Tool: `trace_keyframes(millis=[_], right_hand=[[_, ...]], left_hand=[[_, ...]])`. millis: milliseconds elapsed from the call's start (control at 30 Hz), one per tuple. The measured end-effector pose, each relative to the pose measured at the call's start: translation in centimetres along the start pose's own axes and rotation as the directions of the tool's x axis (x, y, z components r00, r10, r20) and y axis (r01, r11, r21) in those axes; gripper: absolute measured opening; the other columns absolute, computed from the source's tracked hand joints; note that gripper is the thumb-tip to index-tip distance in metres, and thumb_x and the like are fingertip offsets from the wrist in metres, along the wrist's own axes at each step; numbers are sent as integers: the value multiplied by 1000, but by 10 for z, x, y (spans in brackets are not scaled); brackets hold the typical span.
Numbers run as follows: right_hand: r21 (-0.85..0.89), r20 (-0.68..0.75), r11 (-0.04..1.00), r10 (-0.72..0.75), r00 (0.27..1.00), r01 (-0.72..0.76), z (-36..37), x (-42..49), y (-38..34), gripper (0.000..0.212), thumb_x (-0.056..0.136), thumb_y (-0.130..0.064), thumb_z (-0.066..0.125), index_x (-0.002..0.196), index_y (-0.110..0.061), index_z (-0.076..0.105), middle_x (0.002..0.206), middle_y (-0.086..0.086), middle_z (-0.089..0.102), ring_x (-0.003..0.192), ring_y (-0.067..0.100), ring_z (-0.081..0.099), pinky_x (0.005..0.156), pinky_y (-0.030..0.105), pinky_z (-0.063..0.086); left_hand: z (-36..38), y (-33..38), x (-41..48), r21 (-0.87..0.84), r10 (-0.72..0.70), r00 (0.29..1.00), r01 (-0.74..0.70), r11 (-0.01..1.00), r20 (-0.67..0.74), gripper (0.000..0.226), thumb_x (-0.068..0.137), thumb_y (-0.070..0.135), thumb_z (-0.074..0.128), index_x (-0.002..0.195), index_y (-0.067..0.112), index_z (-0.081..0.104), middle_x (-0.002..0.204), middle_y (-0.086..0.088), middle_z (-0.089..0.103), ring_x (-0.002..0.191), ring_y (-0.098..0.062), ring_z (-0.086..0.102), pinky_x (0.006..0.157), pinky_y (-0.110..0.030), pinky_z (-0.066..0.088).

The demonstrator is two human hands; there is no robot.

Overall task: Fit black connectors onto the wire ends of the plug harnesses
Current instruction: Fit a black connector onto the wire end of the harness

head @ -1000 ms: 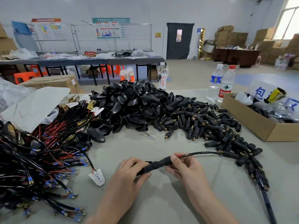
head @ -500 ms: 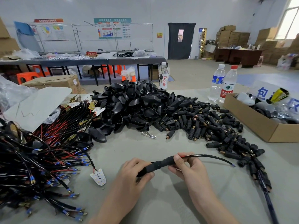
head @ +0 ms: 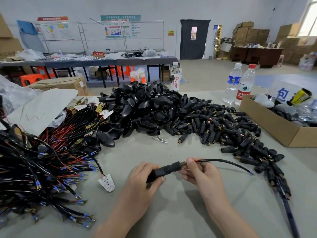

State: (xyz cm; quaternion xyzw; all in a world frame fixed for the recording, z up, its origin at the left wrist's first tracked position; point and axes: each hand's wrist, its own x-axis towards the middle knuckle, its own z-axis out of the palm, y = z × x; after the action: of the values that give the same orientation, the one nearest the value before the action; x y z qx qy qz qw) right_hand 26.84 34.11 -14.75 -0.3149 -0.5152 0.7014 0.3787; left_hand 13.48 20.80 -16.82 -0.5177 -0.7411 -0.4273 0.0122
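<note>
I see left hand gripping connector; right hand pinching wire at its mouth; box holds white, grey parts.

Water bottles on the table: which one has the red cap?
The rightmost bottle, nearest the cardboard box; the middle bottle and the leftmost bottle have white caps.

A factory assembly hall: a heap of black connectors lies just beyond the right hand, a tangle of wire harnesses spreads left of the left hand, with stacked cartons, long work tables and wall notice boards far behind them.
</note>
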Motion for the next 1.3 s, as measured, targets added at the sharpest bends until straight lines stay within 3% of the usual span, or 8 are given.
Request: trace_keyframes(millis=[333, 433, 567, 767, 900, 1100, 1300], right_hand=[[-63, 3, 997, -35, 999, 35, 0, -2, 2, 16, 98, -16, 58, 98, -1, 61, 78, 5, 77, 73, 21, 75, 59, 21, 57], [-58, 26, 998, -33, 999, 34, 2, -3, 4, 20, 98, -18, 57, 100, 2, 61, 81, 8, 77, 78, 21, 75, 62, 22, 58], [-68, 86, 997, -25, 996, 31, 1, -3, 7, 26, 98, -21, 57, 101, 4, 62, 85, 9, 77, 84, 19, 75, 70, 22, 59], [-76, 224, 997, -10, 975, 27, 5, -10, 12, 19, 96, -20, 58, 99, -1, 59, 89, 8, 78, 91, 14, 74, 72, 19, 56], [-85, 283, 995, -26, 959, 52, 4, -13, 12, 32, 87, -31, 60, 99, -2, 58, 92, 5, 78, 97, 11, 72, 79, 20, 56], [-101, 285, 993, -27, 958, 58, 4, -18, 7, 37, 86, -37, 59, 99, -2, 62, 96, 7, 77, 97, 16, 72, 78, 26, 59], [-65, 328, 997, -11, 945, 34, 45, -44, -5, 39, 90, -37, 56, 111, -5, 61, 95, 9, 77, 91, 22, 74, 70, 27, 60]], left_hand=[[1, -1, -3, 27, -23, 1000, 23, 999, 1, 27, 91, 31, 69, 105, 46, 53, 104, 28, 53, 100, -5, 52, 86, -22, 41], [1, 2, -3, 73, 23, 1000, -22, 997, -5, 21, 94, 42, 57, 114, 40, 55, 107, 27, 51, 103, -7, 51, 91, -26, 42], [3, 1, -3, 94, 28, 998, -23, 995, -50, 34, 91, 53, 49, 120, 36, 58, 109, 26, 51, 102, -6, 50, 91, -31, 45], [1, -4, -3, 121, -40, 986, 60, 991, -161, 37, 79, 67, 59, 105, 43, 65, 99, 23, 56, 94, -7, 55, 84, -35, 49], [0, -2, -6, 135, -63, 980, 89, 987, -186, 35, 77, 71, 59, 100, 45, 67, 96, 24, 56, 93, -3, 52, 81, -34, 49], [0, 9, -10, 210, -133, 973, 173, 962, -189, 38, 76, 74, 53, 96, 45, 67, 99, 25, 51, 95, 0, 42, 90, -33, 44], [-63, 7, -9, 357, -48, 974, 128, 925, -223, 45, 74, 74, 49, 93, 40, 70, 106, 20, 54, 106, -11, 48, 91, -37, 43]])
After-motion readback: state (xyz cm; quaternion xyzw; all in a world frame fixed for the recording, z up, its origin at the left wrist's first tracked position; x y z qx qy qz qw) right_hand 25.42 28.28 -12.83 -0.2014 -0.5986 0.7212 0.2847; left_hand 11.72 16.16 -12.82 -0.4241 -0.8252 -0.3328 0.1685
